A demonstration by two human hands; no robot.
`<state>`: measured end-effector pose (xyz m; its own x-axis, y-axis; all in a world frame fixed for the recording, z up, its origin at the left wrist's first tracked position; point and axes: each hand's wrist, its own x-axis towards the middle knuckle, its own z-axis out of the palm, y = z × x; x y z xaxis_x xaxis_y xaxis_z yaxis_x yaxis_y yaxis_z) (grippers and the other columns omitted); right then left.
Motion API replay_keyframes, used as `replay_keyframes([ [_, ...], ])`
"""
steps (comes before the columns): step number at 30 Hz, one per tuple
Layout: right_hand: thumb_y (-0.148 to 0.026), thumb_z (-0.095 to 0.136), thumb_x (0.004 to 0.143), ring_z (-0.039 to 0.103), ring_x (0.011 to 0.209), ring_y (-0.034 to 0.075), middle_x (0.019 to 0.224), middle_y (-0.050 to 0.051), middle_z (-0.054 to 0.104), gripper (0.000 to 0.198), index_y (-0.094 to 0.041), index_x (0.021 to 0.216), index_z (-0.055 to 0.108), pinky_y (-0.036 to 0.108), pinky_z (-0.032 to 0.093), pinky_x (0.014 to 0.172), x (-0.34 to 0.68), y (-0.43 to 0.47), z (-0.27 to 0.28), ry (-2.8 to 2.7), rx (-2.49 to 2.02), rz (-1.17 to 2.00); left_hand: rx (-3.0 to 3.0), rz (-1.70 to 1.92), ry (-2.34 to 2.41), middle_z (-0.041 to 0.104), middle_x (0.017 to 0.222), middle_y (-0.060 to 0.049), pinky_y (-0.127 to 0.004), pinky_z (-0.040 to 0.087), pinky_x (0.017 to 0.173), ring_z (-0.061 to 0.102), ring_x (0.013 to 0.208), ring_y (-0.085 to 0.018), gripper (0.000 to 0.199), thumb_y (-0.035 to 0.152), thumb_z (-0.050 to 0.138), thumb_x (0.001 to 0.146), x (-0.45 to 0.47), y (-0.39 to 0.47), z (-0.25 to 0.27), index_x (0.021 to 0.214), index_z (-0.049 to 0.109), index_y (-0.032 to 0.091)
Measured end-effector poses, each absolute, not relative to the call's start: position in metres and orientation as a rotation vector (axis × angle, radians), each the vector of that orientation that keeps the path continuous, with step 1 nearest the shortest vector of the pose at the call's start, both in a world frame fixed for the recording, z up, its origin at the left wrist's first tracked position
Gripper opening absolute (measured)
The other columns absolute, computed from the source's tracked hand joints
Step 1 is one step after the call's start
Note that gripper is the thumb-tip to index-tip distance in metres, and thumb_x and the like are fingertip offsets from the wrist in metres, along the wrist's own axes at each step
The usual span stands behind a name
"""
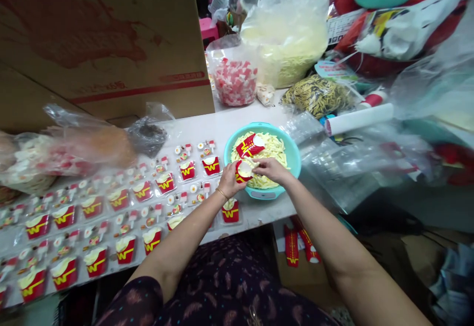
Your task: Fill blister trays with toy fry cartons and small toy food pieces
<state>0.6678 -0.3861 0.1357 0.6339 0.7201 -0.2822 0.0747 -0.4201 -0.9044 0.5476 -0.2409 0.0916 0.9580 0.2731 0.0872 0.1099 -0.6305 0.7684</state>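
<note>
My left hand (229,183) is closed around a small red fries carton (241,175) with a yellow W mark, its pale open mouth turned up. At that mouth, my right hand (273,170) pinches pale toy fries between thumb and fingers; the exact number is hidden. Both hands are over the near side of a turquoise basin (295,160) heaped with pale yellow toy fries (276,147). A stack of flat red cartons (250,144) lies on the fries just beyond my hands.
Rows of clear packs with filled fries cartons (92,262) and small toy pieces cover the table's left side. Behind stand a large cardboard box (111,44), a bag of pink-and-white pieces (236,81) and a bag of fries (287,44). Clear plastic bags (340,168) crowd the right.
</note>
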Motion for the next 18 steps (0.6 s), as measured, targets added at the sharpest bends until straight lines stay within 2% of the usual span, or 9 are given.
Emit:
replay_keyframes([
  [3, -0.019, 0.066, 0.062, 0.053, 0.063, 0.012, 0.074, 0.000, 0.061, 0.030, -0.017, 0.092, 0.065, 0.026, 0.044, 0.064, 0.659, -0.373, 0.141, -0.740, -2.072, 0.613, 2.239, 0.264, 0.258, 0.050, 0.108, -0.010, -0.043, 0.039, 0.090, 0.048, 0.104, -0.027, 0.074, 0.024, 0.069, 0.053, 0.548, -0.243, 0.089, 0.118, 0.036, 0.017],
  [6, -0.014, 0.057, 0.070, 0.056, 0.075, 0.014, 0.080, 0.003, 0.062, 0.013, -0.018, 0.079, 0.066, 0.027, 0.044, 0.072, 0.649, -0.364, 0.142, -0.915, -2.121, 0.463, 2.203, 0.291, 0.270, 0.051, 0.108, -0.009, -0.043, 0.039, 0.090, 0.049, 0.103, -0.026, 0.072, 0.026, 0.070, 0.053, 0.550, -0.248, 0.088, 0.116, 0.037, 0.017],
  [9, -0.009, 0.053, 0.070, 0.057, 0.080, 0.016, 0.081, 0.005, 0.063, 0.015, -0.017, 0.067, 0.065, 0.029, 0.044, 0.076, 0.642, -0.358, 0.142, -1.091, -2.119, 0.551, 2.146, 0.320, 0.321, 0.052, 0.103, -0.008, -0.043, 0.040, 0.090, 0.051, 0.100, -0.025, 0.065, 0.025, 0.070, 0.053, 0.553, -0.253, 0.087, 0.110, 0.041, 0.016],
  [11, -0.009, 0.052, 0.070, 0.058, 0.080, 0.016, 0.083, 0.004, 0.065, 0.017, -0.017, 0.074, 0.067, 0.029, 0.045, 0.077, 0.644, -0.360, 0.141, -1.084, -2.036, 0.681, 2.105, 0.317, 0.355, 0.053, 0.100, -0.007, -0.043, 0.042, 0.088, 0.052, 0.099, -0.025, 0.062, 0.024, 0.070, 0.053, 0.554, -0.254, 0.085, 0.108, 0.042, 0.017],
  [13, -0.014, 0.052, 0.072, 0.059, 0.082, 0.015, 0.088, 0.003, 0.066, 0.022, -0.018, 0.089, 0.066, 0.029, 0.046, 0.076, 0.651, -0.369, 0.139, -0.963, -1.878, 0.770, 2.070, 0.298, 0.370, 0.053, 0.100, -0.006, -0.042, 0.043, 0.087, 0.053, 0.098, -0.024, 0.063, 0.025, 0.071, 0.053, 0.555, -0.251, 0.084, 0.108, 0.041, 0.017],
  [15, -0.021, 0.050, 0.075, 0.060, 0.081, 0.014, 0.091, 0.002, 0.066, 0.027, -0.018, 0.099, 0.063, 0.029, 0.048, 0.072, 0.660, -0.382, 0.133, -0.792, -1.822, 0.751, 2.029, 0.274, 0.371, 0.053, 0.101, -0.007, -0.041, 0.044, 0.086, 0.054, 0.097, -0.023, 0.066, 0.027, 0.073, 0.052, 0.554, -0.247, 0.084, 0.108, 0.040, 0.017],
  [18, -0.025, 0.055, 0.073, 0.060, 0.075, 0.015, 0.086, 0.003, 0.066, 0.023, -0.018, 0.093, 0.065, 0.029, 0.048, 0.068, 0.665, -0.398, 0.118, -0.716, -2.152, 0.634, 1.958, 0.247, 0.394, 0.053, 0.104, -0.007, -0.040, 0.044, 0.087, 0.054, 0.098, -0.022, 0.067, 0.025, 0.075, 0.051, 0.551, -0.242, 0.084, 0.107, 0.040, 0.018],
])
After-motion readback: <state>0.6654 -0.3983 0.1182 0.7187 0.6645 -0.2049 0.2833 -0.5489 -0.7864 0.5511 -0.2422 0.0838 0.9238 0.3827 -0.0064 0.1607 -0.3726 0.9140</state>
